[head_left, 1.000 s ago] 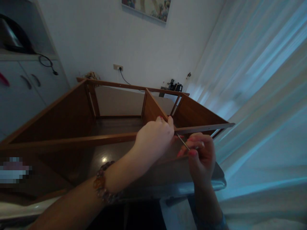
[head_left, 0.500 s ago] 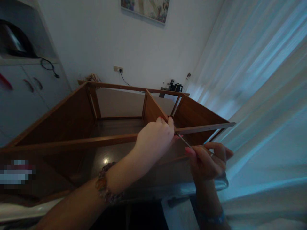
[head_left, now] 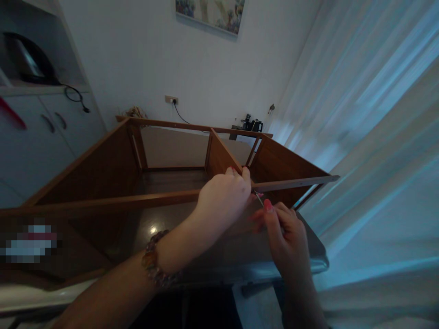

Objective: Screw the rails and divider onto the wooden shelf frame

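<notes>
In the head view, a brown wooden frame (head_left: 154, 201) with a divider panel (head_left: 224, 153) lies across a table. My left hand (head_left: 224, 194) grips the near rail where it meets the divider, fingertips curled over the top and some fingers hidden below. A beaded bracelet (head_left: 157, 258) circles that wrist. My right hand (head_left: 286, 233) pinches a thin metal rod-like tool (head_left: 259, 199), its far tip at the rail joint under my left hand. The end inside my right hand is hidden, so I cannot tell whether it has a handle.
The table edge (head_left: 318, 265) runs below my right hand. Pale curtains (head_left: 377, 160) hang at the right. A kettle (head_left: 32, 59) stands on a counter at the left. Dark appliances (head_left: 252, 124) sit beyond the frame, and a wall socket (head_left: 171, 99) is behind it.
My right hand has turned, moved left and closer to the joint, and its fingers have shifted along the tool. My left hand keeps its hold on the rail. The view has shifted slightly.
</notes>
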